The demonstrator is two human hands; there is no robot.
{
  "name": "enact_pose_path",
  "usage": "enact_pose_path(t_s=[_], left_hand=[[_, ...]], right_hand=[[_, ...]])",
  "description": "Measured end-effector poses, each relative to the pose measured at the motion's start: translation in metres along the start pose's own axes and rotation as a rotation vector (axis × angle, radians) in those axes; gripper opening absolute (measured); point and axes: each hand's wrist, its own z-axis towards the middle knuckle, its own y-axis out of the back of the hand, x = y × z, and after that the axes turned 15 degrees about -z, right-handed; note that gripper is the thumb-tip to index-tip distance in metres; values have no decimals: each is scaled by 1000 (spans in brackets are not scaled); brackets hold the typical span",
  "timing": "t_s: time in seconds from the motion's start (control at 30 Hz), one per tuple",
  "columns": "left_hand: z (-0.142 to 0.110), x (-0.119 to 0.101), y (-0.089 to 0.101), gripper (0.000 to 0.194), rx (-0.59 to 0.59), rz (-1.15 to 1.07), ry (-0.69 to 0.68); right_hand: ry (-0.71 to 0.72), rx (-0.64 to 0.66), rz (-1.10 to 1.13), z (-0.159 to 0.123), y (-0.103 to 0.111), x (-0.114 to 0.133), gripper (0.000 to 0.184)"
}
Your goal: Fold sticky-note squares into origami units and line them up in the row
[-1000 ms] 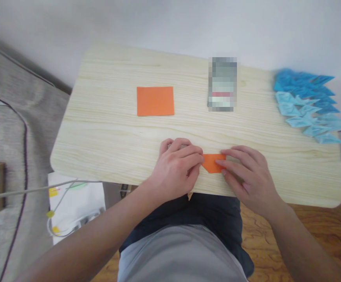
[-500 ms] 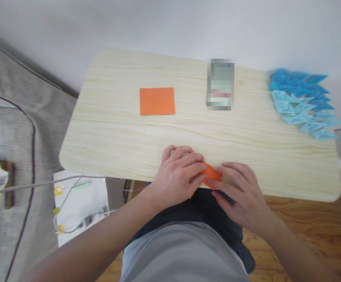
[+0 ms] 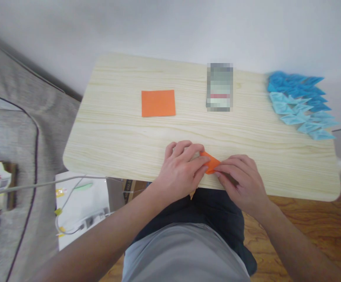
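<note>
Near the front edge of the table, a folded piece of orange paper [image 3: 210,162] lies between my two hands. My left hand [image 3: 182,168] is closed on its left side, with the thumb and index finger pressing it and partly covering it. The fingertips of my right hand [image 3: 240,178] pinch its right corner. Farther back on the table, to the left, a flat stack or sheet of orange paper [image 3: 158,103] lies by itself, apart from both hands.
On the pale wooden table [image 3: 114,133], a blurred-out phone-like object [image 3: 220,87] lies at the back. Several folded blue paper pieces [image 3: 298,88] and light-blue ones [image 3: 302,113] cluster at the right end. A cable [image 3: 47,183] runs past the left side, above a power strip [image 3: 92,220].
The orange paper has shifted slightly farther from my body, onto the table. My right hand's fingers have drawn together into a pinch on its right corner; my left hand stays on it.
</note>
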Motion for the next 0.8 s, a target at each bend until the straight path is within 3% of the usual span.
enact_pose_path(t_s=[0.17, 0.8], left_hand=[[1, 1, 1, 21, 28, -14, -13], [-2, 4, 2, 15, 64, -7, 16]], right_hand=[[-89, 45, -34, 8, -3, 4, 7], [-357, -10, -149, 12, -15, 31, 12]])
